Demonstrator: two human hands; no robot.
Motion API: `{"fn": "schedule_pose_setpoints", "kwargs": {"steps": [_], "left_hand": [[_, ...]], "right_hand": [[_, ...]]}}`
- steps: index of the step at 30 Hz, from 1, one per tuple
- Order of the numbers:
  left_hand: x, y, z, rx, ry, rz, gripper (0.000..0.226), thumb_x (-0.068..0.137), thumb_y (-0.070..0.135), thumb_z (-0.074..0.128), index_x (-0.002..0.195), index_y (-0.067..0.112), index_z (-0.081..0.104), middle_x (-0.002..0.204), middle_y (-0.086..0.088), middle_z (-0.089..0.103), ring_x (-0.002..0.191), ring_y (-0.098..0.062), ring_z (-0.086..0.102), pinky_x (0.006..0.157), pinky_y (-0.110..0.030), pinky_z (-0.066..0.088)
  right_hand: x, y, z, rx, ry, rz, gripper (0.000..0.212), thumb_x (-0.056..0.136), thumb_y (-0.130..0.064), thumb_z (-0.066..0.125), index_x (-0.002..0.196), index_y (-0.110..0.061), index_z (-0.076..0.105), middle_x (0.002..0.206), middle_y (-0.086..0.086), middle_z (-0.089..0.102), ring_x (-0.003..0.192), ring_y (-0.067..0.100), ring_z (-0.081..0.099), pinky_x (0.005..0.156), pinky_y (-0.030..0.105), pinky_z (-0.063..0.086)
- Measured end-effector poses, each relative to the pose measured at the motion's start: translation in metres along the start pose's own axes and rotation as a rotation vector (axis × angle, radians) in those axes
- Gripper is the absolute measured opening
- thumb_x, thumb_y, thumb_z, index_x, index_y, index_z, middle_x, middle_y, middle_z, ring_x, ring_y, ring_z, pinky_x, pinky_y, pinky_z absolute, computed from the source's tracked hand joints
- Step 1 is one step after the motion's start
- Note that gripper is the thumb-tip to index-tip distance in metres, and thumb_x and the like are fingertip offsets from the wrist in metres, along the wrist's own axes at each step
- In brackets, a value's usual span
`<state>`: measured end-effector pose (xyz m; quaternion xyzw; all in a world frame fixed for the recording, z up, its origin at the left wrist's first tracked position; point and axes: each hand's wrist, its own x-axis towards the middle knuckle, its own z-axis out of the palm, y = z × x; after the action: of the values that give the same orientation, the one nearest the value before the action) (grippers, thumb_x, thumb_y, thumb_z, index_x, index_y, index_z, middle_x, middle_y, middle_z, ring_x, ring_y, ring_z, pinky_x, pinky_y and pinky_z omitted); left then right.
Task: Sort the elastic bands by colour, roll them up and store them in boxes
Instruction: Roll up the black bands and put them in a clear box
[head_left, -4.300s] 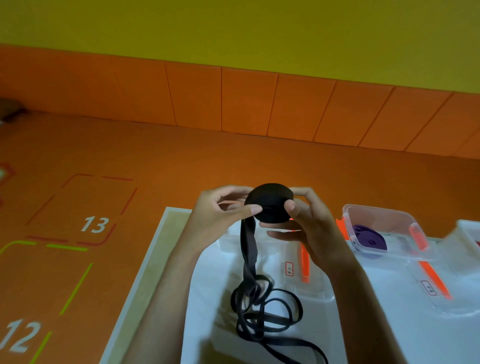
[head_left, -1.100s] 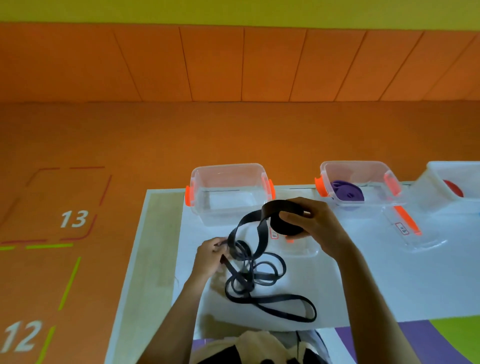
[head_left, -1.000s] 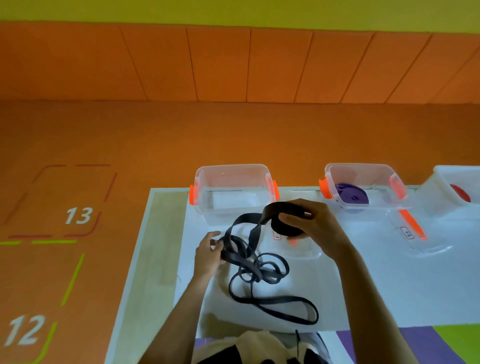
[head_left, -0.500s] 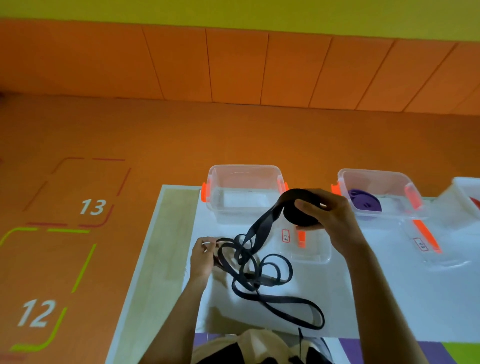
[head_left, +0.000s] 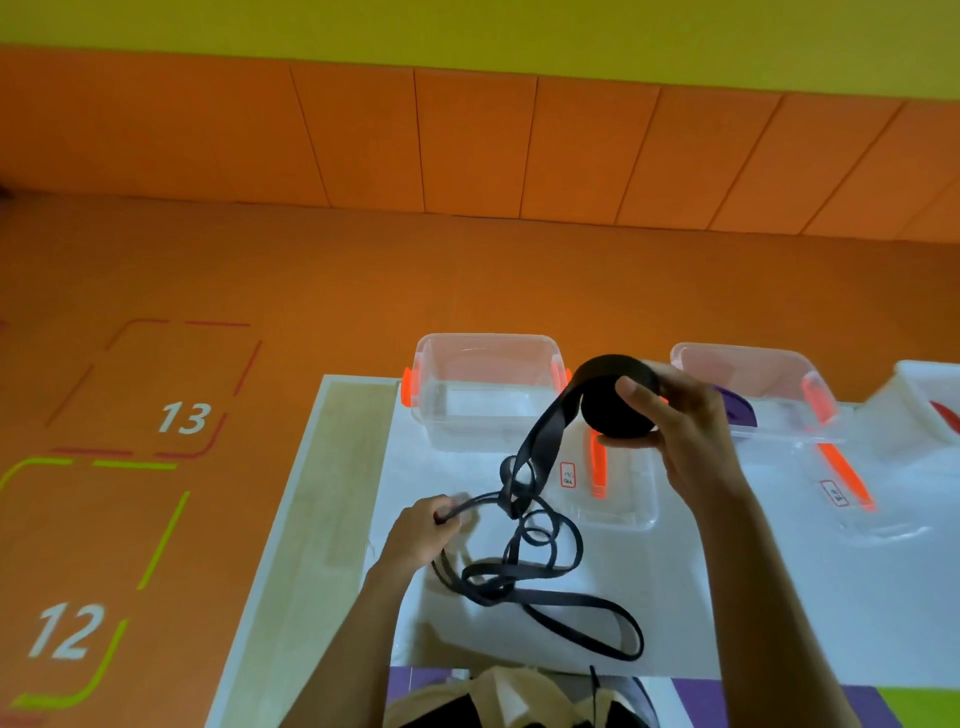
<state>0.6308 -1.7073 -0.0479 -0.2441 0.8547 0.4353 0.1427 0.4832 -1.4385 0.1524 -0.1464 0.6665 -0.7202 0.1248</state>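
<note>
Black band (head_left: 524, 566): part wound into a roll (head_left: 615, 402), the rest tangled loose on the white table (head_left: 779, 613).
Right hand (head_left: 680, 431): fingers clamped round the roll, held above the table.
Left hand (head_left: 421, 530): pinching a loose strand, near left.
Clear box (head_left: 485, 392): far side, just behind the roll.

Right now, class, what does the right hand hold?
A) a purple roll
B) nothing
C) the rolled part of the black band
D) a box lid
C: the right hand grips the roll of the black band, whose loose tail the left hand pinches lower down.
</note>
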Motion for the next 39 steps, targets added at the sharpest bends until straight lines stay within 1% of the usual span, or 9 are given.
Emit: {"fn": "schedule_pose_setpoints", "kwargs": {"steps": [2,4,8,14,20,25,29,34,39], "left_hand": [[-0.001,0.003,0.002,0.110,-0.003,-0.038,0.038,0.093,0.052,0.071,0.073,0.025,0.055,0.068,0.006,0.058,0.062,-0.013,0.053,0.059,-0.029,0.039],[-0.002,0.006,0.003,0.226,-0.037,-0.027,0.051,0.088,0.068,0.070,0.079,0.019,0.061,0.069,0.006,0.057,0.060,-0.011,0.052,0.057,-0.028,0.037],[-0.004,0.011,0.010,0.375,-0.005,-0.040,0.045,0.103,0.059,0.052,0.080,0.022,0.062,0.067,0.008,0.060,0.066,-0.018,0.062,0.060,-0.029,0.044],[-0.004,0.011,0.013,-0.292,0.189,-0.342,0.058,0.109,0.038,0.046,0.070,0.008,0.078,0.064,0.000,0.077,0.069,-0.022,0.071,0.084,-0.038,0.057],[-0.004,0.002,0.009,-0.724,0.232,-0.579,0.051,0.112,0.029,0.048,0.083,-0.004,0.073,0.076,-0.020,0.077,0.056,-0.026,0.060,0.061,-0.032,0.049],[-0.010,-0.006,0.009,-0.876,0.220,-0.682,0.049,0.112,0.032,0.043,0.096,-0.001,0.076,0.093,-0.020,0.081,0.068,-0.026,0.062,0.066,-0.033,0.049],[-0.013,-0.018,0.009,-0.749,0.184,-0.640,0.055,0.113,0.032,0.040,0.086,0.003,0.077,0.095,-0.016,0.081,0.086,-0.030,0.068,0.083,-0.039,0.054],[-0.014,-0.018,0.021,-0.254,-0.057,-0.368,0.054,0.113,0.030,0.039,0.080,0.006,0.075,0.089,-0.007,0.079,0.072,-0.021,0.064,0.073,-0.031,0.047],[-0.014,-0.005,0.027,0.051,-0.080,-0.170,0.047,0.109,0.048,0.048,0.092,0.014,0.075,0.086,-0.005,0.076,0.075,-0.021,0.070,0.075,-0.033,0.054]], "right_hand": [[-0.003,0.000,0.003,-0.041,-0.026,0.016,0.046,0.076,-0.051,0.089,0.112,-0.024,0.080,0.112,0.010,0.076,0.106,0.033,0.076,0.068,0.055,0.065],[-0.006,0.001,0.003,-0.072,-0.052,0.032,0.040,0.078,-0.045,0.086,0.112,-0.025,0.080,0.112,0.008,0.076,0.107,0.031,0.075,0.068,0.054,0.066],[-0.011,0.003,-0.001,-0.094,-0.050,0.073,0.039,0.080,-0.040,0.089,0.114,-0.024,0.079,0.113,0.006,0.076,0.108,0.028,0.074,0.068,0.051,0.066],[-0.013,0.007,-0.007,-0.171,0.017,0.089,0.038,0.078,-0.038,0.084,0.114,-0.024,0.079,0.109,0.005,0.076,0.103,0.023,0.076,0.067,0.046,0.067],[-0.013,0.010,-0.006,-0.130,0.074,0.054,0.035,0.082,-0.035,0.082,0.114,-0.019,0.079,0.107,0.004,0.077,0.100,0.022,0.077,0.063,0.044,0.066],[-0.012,0.018,0.001,-0.141,0.155,0.035,0.039,0.084,-0.034,0.081,0.118,-0.017,0.076,0.111,0.002,0.076,0.104,0.021,0.074,0.063,0.040,0.066],[-0.011,0.018,0.001,-0.139,0.131,0.034,0.034,0.083,-0.035,0.081,0.114,-0.023,0.077,0.110,0.001,0.076,0.104,0.022,0.074,0.062,0.039,0.066],[-0.009,0.015,0.010,-0.169,0.024,0.041,0.028,0.082,-0.035,0.082,0.110,-0.031,0.079,0.107,-0.004,0.077,0.104,0.018,0.074,0.063,0.040,0.066],[-0.012,0.012,0.020,-0.248,-0.046,0.023,0.037,0.079,-0.039,0.082,0.114,-0.031,0.077,0.108,-0.006,0.077,0.103,0.011,0.074,0.062,0.034,0.066]]}}
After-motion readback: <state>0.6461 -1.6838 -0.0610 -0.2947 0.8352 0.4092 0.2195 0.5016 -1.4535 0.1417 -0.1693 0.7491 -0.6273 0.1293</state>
